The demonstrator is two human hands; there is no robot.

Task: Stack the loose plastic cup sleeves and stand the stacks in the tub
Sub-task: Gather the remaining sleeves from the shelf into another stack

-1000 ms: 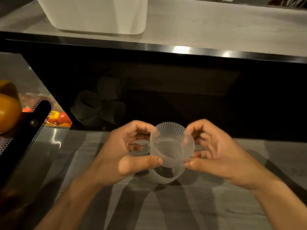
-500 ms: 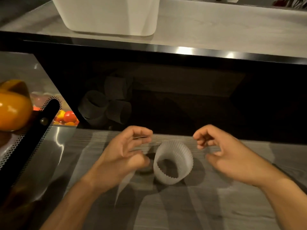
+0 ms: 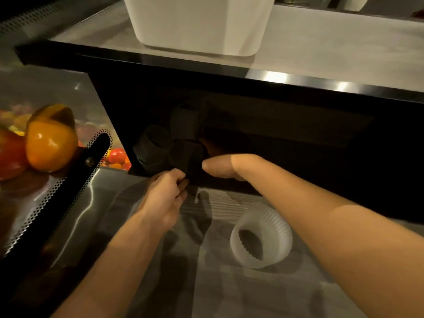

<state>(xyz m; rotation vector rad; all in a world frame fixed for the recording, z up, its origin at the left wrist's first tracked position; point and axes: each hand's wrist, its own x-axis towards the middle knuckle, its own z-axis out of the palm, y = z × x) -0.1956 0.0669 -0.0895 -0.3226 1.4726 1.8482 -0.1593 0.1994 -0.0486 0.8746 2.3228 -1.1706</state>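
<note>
A stack of ribbed translucent cup sleeves lies on its side on the grey counter, under my right forearm. Several loose sleeves sit in the dark recess below the upper shelf. My right hand reaches into that recess, thumb and shadowed fingers around one dark sleeve. At the recess edge just below that sleeve, the fingers of my left hand are curled; shadow hides whether they hold anything. The white tub stands on the upper shelf, far centre.
A black shelf edge overhangs the recess. At the left are an orange pepper, a red pepper, small tomatoes and a black perforated metal bar slanting across.
Both hands let go of the sleeve stack, which now lies on the counter. They moved forward into the dark recess toward the loose sleeves.
</note>
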